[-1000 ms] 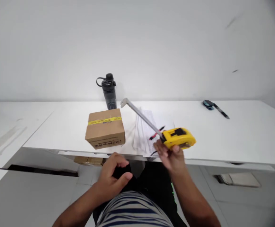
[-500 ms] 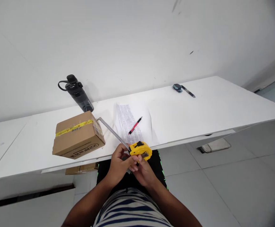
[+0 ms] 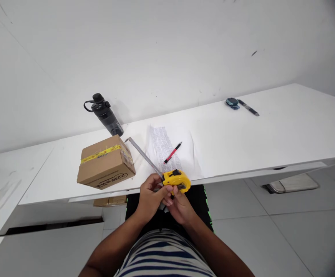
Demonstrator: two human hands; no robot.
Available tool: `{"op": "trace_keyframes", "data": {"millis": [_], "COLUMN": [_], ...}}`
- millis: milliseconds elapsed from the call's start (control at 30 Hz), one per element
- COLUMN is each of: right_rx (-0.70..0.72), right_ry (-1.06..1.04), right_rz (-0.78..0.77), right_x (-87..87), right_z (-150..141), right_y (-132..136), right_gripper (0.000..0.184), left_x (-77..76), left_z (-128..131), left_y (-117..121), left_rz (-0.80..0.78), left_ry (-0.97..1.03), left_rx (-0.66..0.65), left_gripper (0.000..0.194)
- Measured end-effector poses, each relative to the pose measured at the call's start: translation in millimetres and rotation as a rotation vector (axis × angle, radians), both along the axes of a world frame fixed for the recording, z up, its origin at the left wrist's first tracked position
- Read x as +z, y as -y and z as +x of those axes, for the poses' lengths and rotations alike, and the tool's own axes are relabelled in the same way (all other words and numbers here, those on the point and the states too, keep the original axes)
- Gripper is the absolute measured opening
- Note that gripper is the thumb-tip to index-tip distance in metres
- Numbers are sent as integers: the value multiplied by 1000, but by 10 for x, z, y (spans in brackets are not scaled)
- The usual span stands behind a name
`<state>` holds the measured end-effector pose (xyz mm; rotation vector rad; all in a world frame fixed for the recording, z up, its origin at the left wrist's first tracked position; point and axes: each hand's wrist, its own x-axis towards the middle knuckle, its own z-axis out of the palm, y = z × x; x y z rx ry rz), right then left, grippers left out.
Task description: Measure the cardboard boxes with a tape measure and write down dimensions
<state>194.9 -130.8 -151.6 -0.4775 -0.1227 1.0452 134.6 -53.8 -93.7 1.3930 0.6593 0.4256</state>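
A yellow tape measure (image 3: 176, 180) is held at the table's front edge, its metal blade drawn partly out and slanting up to the left. My left hand (image 3: 152, 197) is closed on the left side of the case, near where the blade comes out. From below and the right, my right hand (image 3: 179, 206) grips the case too. The hooked blade end reaches close to a cardboard box (image 3: 105, 161) with yellow tape on top; I cannot tell whether they touch. Behind the blade, printed paper (image 3: 158, 140) lies under a red and black pen (image 3: 172, 152).
A dark water bottle (image 3: 106, 115) stands behind the box by the wall. Farther right on the white table (image 3: 228, 142) lie a small teal and black object (image 3: 232, 102) and a dark pen (image 3: 248, 107). Below the table are a cardboard piece (image 3: 110, 201) and a pale flat object (image 3: 294, 184).
My left hand has come across from beside the box to grip the tape measure. The tape measure has moved down and left, in front of the paper. The camera view has tilted.
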Motion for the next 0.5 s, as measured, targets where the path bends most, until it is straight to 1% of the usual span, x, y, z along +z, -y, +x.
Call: {"op": "trace_keyframes", "data": {"millis": [267,367,500], "right_rx": [-12,-6,4], "right_ry": [55,73,80], "right_rz": [14,27,29], "right_x": [21,34,31], "right_z": [1,-4,-19], "right_y": [-14,-22,-31], "right_gripper": [44,45,47], "left_x": [-26,-20,-2], "left_z": [-24,-35,-46], "left_y": [13,11,22], "left_rz": [-3,-5,-28], "left_ry": [48,68,96], "left_rx": [14,11,43], "left_gripper": [34,32,34]}}
